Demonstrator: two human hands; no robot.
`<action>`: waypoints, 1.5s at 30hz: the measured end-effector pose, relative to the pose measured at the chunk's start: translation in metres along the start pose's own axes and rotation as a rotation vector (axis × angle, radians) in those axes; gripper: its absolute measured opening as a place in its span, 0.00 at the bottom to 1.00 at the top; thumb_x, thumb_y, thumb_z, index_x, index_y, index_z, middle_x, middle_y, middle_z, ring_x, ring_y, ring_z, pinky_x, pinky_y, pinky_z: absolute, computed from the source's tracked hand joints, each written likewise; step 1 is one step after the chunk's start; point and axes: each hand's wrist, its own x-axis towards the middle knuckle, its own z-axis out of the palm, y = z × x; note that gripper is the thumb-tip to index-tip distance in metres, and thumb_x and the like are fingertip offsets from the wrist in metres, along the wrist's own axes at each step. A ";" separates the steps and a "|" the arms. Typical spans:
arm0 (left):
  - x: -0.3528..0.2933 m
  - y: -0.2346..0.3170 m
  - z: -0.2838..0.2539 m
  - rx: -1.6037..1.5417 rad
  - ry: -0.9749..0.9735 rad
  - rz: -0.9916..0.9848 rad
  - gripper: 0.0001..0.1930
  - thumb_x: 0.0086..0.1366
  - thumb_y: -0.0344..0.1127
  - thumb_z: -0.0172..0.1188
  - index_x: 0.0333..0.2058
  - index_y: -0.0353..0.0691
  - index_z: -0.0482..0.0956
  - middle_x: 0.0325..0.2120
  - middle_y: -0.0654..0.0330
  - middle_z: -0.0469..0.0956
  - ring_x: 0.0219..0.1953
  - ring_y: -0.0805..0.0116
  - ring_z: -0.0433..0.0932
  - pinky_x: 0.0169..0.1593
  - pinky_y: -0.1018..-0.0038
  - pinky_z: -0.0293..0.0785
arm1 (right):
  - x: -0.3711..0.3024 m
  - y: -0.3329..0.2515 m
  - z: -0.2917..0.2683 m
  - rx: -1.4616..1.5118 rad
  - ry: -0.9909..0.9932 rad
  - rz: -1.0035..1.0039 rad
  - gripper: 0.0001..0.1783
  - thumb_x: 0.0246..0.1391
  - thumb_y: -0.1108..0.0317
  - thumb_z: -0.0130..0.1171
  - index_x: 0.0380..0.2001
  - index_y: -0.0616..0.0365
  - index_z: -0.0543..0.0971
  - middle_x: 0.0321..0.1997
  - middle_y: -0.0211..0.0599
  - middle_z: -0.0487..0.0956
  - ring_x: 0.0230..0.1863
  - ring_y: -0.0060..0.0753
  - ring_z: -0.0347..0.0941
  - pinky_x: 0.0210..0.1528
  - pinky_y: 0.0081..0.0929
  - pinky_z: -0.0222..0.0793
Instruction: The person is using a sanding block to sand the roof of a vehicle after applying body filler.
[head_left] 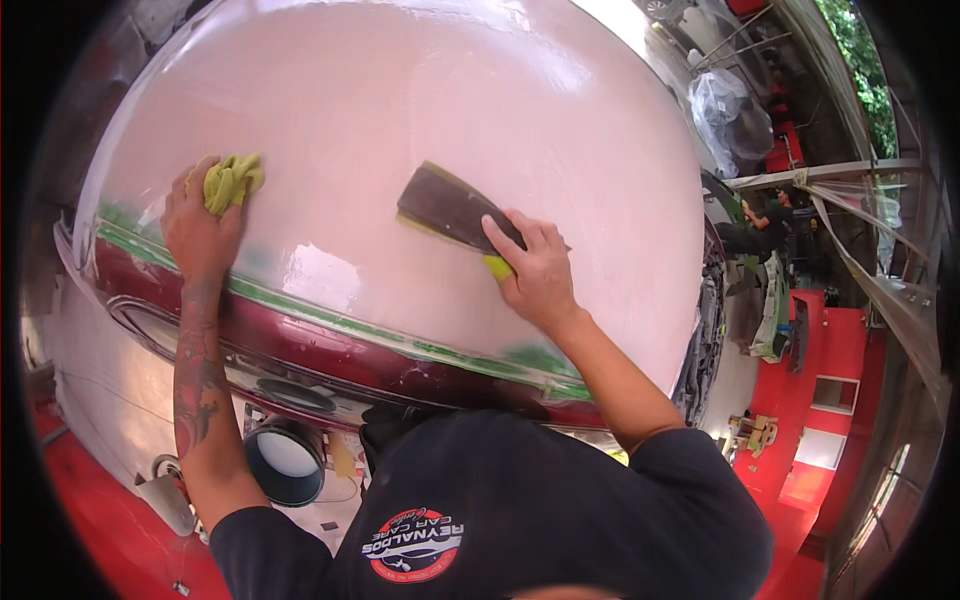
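"Is there any writing here?"
"Yes, on the dark shirt (540,500). It has a round badge (413,545), red, black and white."
"Which way up?"
"Upside down! Big letters go across the middle, and tiny ones sit on the red edge."

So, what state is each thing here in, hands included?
Left hand: closed on the yellow-green cloth
Yellow-green cloth: bunched up
Right hand: gripping the dark block
Dark block: held, broad face up
Pale pink panel: glossy, apparently wet
Dark bucket: open-topped, whitish inside
Clear plastic: crumpled
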 end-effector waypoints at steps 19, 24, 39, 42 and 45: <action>0.005 -0.008 -0.001 -0.053 -0.037 0.057 0.23 0.60 0.36 0.63 0.55 0.47 0.78 0.53 0.54 0.78 0.54 0.48 0.76 0.55 0.56 0.71 | 0.012 0.153 -0.008 -0.174 0.135 0.423 0.27 0.56 0.64 0.61 0.60 0.42 0.78 0.62 0.40 0.75 0.55 0.52 0.69 0.58 0.45 0.69; 0.006 -0.021 0.004 -0.048 -0.013 0.063 0.23 0.61 0.36 0.62 0.57 0.47 0.77 0.53 0.53 0.77 0.55 0.47 0.75 0.57 0.55 0.71 | -0.133 -0.002 -0.047 -0.091 0.046 0.427 0.35 0.43 0.73 0.65 0.60 0.43 0.78 0.62 0.39 0.73 0.49 0.49 0.67 0.53 0.42 0.70; 0.005 -0.016 0.002 -0.069 -0.038 0.063 0.28 0.55 0.33 0.56 0.57 0.38 0.76 0.54 0.49 0.77 0.56 0.46 0.74 0.60 0.57 0.69 | -0.106 0.231 -0.050 -0.402 0.059 0.984 0.28 0.60 0.58 0.57 0.65 0.34 0.73 0.61 0.40 0.74 0.51 0.52 0.69 0.56 0.42 0.68; 0.007 -0.016 0.002 -0.083 -0.047 0.046 0.28 0.56 0.34 0.56 0.57 0.38 0.76 0.54 0.49 0.77 0.56 0.46 0.74 0.60 0.57 0.68 | -0.132 0.127 -0.049 -0.320 0.088 0.822 0.30 0.58 0.60 0.61 0.65 0.32 0.73 0.59 0.42 0.73 0.49 0.50 0.68 0.54 0.42 0.67; 0.010 -0.017 0.002 -0.078 -0.041 0.043 0.27 0.57 0.33 0.56 0.57 0.38 0.76 0.53 0.49 0.77 0.55 0.46 0.75 0.60 0.57 0.69 | -0.157 0.022 -0.051 -0.258 0.098 0.699 0.36 0.52 0.65 0.66 0.65 0.32 0.73 0.58 0.43 0.73 0.43 0.46 0.66 0.50 0.41 0.66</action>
